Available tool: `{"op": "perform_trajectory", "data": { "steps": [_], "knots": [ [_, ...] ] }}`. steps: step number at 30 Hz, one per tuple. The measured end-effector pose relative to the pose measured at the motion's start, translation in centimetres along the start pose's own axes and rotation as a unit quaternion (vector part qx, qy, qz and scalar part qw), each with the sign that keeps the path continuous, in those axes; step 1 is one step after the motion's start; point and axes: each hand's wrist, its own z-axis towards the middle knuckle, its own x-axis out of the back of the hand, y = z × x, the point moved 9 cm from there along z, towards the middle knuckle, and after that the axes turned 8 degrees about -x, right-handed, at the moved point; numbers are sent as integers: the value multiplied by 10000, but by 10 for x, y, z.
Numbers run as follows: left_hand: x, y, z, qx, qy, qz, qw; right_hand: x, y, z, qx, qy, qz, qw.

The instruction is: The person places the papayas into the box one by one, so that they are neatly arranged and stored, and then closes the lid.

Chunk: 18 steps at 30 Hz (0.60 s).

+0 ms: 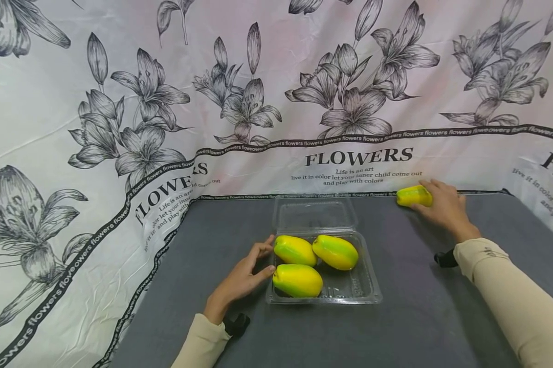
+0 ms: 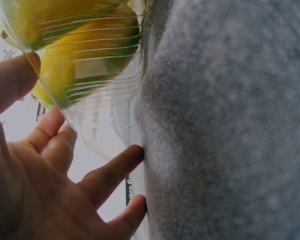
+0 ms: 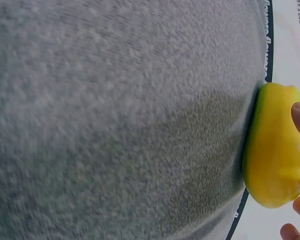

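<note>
A clear plastic container point(image 1: 370, 286) stands on the table with its hinged lid point(image 1: 315, 213) folded back. Three yellow-green papayas lie inside: one at back left point(image 1: 295, 250), one at back right point(image 1: 336, 252) and one at front left point(image 1: 298, 280). My left hand point(image 1: 245, 273) is at the container's left side, fingers spread; in the left wrist view its thumb point(image 2: 21, 80) touches the clear wall. At the back right, my right hand point(image 1: 444, 207) holds another papaya point(image 1: 413, 196) between thumb and fingers. That papaya point(image 3: 276, 147) rests on the cloth in the right wrist view.
Grey cloth point(image 1: 221, 220) covers the table. Behind and to the left hangs a white curtain point(image 1: 258, 168) printed with flowers and lettering, meeting the table's back edge just behind the right-hand papaya.
</note>
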Motion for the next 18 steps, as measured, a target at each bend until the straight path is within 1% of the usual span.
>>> {"op": "perform_trajectory", "data": {
  "steps": [5, 14, 18],
  "knots": [
    [0, -1, 0, -18, -9, -61, 10000, 1, 2, 1, -44, -56, -136, 9999],
    [0, 0, 1, -47, 11, -2, 10000, 0, 5, 0, -44, 190, -208, 9996],
    [0, -1, 1, -38, 9, -11, 10000, 1, 5, -2, -86, 206, -172, 9996]
  ]
}}
